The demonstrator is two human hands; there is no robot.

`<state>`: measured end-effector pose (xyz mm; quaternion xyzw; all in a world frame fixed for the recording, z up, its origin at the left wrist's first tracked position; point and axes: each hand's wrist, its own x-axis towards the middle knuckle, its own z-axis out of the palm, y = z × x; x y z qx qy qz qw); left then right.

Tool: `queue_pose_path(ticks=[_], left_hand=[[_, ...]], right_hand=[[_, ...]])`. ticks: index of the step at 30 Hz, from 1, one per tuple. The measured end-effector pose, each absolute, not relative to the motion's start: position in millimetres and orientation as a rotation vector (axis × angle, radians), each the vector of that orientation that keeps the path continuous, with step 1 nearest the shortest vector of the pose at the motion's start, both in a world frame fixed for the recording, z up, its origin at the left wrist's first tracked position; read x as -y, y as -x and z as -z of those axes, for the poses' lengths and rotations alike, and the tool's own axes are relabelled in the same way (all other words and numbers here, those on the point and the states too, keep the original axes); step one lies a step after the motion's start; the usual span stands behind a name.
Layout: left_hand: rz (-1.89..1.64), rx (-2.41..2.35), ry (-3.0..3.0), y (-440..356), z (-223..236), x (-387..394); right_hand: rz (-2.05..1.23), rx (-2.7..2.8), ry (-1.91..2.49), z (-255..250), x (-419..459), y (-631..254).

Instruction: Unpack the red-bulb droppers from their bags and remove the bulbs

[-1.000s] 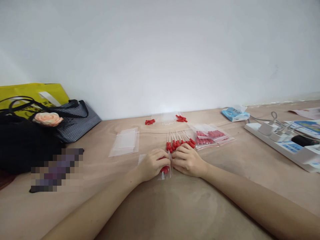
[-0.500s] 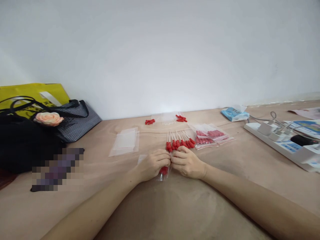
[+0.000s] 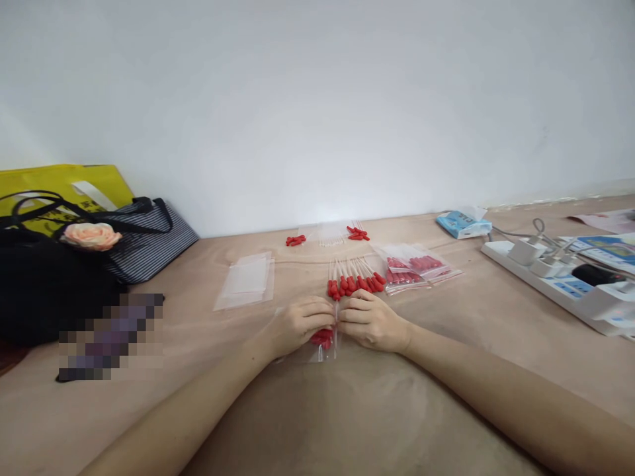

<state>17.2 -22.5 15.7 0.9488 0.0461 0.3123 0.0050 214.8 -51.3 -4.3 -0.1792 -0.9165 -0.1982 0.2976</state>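
Clear plastic bag (image 3: 327, 355) is what I see between the two hands, low in the near middle of a broad tan tabletop (image 3: 278, 423). At the left, a yellow bag (image 3: 102, 173) stands behind a striped bag (image 3: 149, 243); a white power strip (image 3: 575, 302) runs along the right. The left hand (image 3: 301, 324) curls over the plastic, gripping it with bent fingers. The right hand (image 3: 373, 322) sets its bent fingertips at the right edge; I cannot tell whether they pinch the film or only touch it. Right of the middle and farther off, filled bags (image 3: 421, 262) overlap, red showing through. To the left, flat pale bags (image 3: 245, 281) lie stacked. The bag under the hands is thin, glossy and see-through, its near edge catching the light and spreading past the fingers. Just beyond the hands, red-ended sticks (image 3: 354, 285) fan out, slim pale stems toward the far side, bright heads toward the near. Smallest are the red pieces (image 3: 322, 339) bunched inside the gripped bag, shiny through the film, partly hidden by the left fingers.
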Motion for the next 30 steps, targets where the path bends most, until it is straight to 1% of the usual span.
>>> queue_pose_path(ticks=[3, 5, 12, 16, 20, 30], left_hand=[[-1.059, -0.085, -2.992, -18, -15, 19], [-1.052, -0.079, -3.043, -19, -17, 19], [-0.867, -0.029, -3.294, -21, -24, 23], [-0.759, -0.02, -3.333, -21, -27, 22], [-0.652, -0.091, -3.324, -19, -29, 21], [-0.709, -0.344, -3.048, 5, -26, 8]], right_hand=[[0.532, 2.361, 0.474, 6, 52, -214], [0.538, 2.32, 0.471, 6, 52, -213], [0.541, 2.356, 0.487, 4, 53, -212], [0.523, 2.429, 0.509, 4, 52, -211], [0.473, 2.502, 0.546, 3, 51, -213], [0.292, 2.538, 0.684, 0, 52, -228]])
